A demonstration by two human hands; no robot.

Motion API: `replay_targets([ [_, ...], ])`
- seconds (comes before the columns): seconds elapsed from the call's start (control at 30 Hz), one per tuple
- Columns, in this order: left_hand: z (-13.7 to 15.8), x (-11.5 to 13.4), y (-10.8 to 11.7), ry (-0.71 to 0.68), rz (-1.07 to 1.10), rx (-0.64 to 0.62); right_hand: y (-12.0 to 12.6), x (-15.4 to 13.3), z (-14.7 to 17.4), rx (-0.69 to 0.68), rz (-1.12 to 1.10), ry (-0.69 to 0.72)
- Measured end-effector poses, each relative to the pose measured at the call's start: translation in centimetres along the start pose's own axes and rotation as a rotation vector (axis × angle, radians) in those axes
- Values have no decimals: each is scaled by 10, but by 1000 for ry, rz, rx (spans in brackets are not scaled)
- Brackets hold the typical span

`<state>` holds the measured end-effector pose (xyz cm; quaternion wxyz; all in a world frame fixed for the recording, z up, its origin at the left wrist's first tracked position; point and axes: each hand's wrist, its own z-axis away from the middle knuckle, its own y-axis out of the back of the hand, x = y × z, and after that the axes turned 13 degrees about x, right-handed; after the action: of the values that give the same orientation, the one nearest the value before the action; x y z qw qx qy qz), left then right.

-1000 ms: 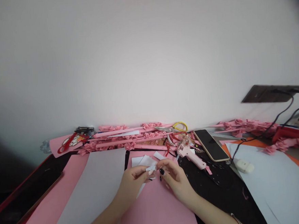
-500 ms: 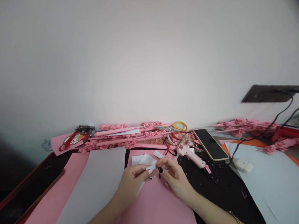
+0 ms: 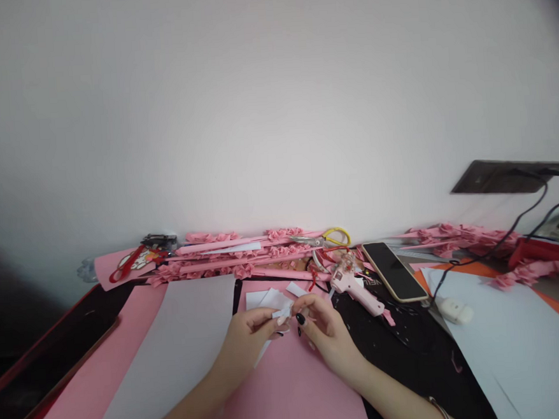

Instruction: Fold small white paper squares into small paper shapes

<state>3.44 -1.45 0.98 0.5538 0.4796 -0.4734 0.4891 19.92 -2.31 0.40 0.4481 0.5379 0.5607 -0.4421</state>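
Between my fingertips is a small folded piece of white paper point(image 3: 281, 313). My left hand point(image 3: 252, 334) pinches it from the left, thumb against fingers. From the right, my right hand point(image 3: 323, 328) closes thumb and fingertips at its other edge. Both hands hover over a pink paper sheet point(image 3: 292, 387). Behind them lie several small white paper pieces point(image 3: 259, 297), partly hidden by the hands. A pink glue gun point(image 3: 356, 287) rests on the black mat to the right of my right hand.
Pink paper flower stems point(image 3: 245, 263) line the wall, with yellow-handled scissors point(image 3: 336, 236) on them. A phone point(image 3: 393, 270) and a white earbud case point(image 3: 455, 310) lie at right. White sheets point(image 3: 174, 351) cover the left side. Black cords point(image 3: 519, 215) hang from a wall outlet point(image 3: 502, 175).
Very little differs. My fingers shift slightly around the small folded white paper, and both hands stay in the same place.
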Motion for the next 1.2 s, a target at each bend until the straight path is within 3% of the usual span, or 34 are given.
replay_targets([
  [0.4, 2, -2, 1, -13, -13, -22, -2, 7, -1, 1, 116, 1],
  [0.6, 2, -3, 1, -78, -72, -92, -1, 12, -3, 10, 113, -83],
  [0.67, 1, -5, 1, -46, -13, -134, -1, 14, -4, 21, 85, -116],
  [0.83, -1, -10, 2, 181, 174, -139, 0, 16, -4, 31, 11, -183],
  [1.2, -2, -12, 3, 165, 189, -161, -1, 15, -5, 14, -33, -207],
])
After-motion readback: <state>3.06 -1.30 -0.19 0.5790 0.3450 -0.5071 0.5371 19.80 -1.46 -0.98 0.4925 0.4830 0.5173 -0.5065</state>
